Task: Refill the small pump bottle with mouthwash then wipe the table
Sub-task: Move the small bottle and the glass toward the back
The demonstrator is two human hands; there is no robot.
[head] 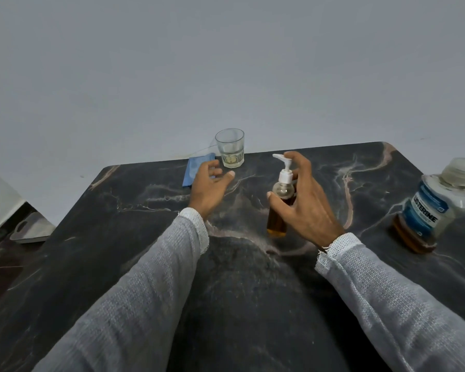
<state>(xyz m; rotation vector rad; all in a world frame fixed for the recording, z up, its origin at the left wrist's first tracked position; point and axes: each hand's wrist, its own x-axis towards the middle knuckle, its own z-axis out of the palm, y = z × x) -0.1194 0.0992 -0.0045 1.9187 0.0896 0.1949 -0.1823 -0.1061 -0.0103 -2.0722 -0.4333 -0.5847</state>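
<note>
Head view is showing a dark marble table [253, 291] with the pump bottle [281, 202] standing upright near its middle, the white pump on top and brown liquid filling most of its body. The right hand [304, 202] is hovering just beside the bottle on its right side, with fingers spread and loosely bent around it; the thumb is lying in front of the bottle and the forefinger is reaching behind the pump head, but I cannot tell if any finger is really touching it. The left hand [208, 187] is hanging over the table to the left of the bottle, apart from it, with relaxed fingers and holding nothing. Just behind this hand a blue cloth [196, 169] is lying at the far edge, and a glass [230, 148] with a little pale liquid is standing beside it. The mouthwash [432, 210], its cap on, is standing well apart at the right edge.
</note>
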